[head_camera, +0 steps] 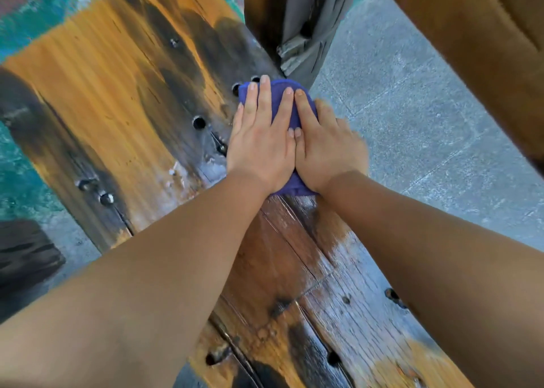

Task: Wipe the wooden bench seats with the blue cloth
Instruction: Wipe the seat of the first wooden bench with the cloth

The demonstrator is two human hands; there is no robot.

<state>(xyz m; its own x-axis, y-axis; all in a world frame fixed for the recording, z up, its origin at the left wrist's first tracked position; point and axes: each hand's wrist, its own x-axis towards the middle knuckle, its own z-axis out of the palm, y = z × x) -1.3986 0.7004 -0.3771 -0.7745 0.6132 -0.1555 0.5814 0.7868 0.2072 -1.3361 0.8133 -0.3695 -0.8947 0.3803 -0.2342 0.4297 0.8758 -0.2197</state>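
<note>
The blue cloth (279,99) lies bunched on the wooden bench seat (112,93), near where two seat planks meet at a corner. My left hand (260,143) presses flat on the cloth's left part, fingers spread. Beside it, touching, my right hand (326,149) presses flat on the right part. Only the cloth's far edge and a strip under my wrists show. The nearer plank (323,284) looks wet and shiny; the far plank is orange with dark stains and bolt holes.
A wooden post (297,22) rises just beyond the cloth. Grey concrete paving (426,116) lies to the right of the bench, teal ground (17,181) to the left. A thick wooden beam (485,49) crosses the upper right corner.
</note>
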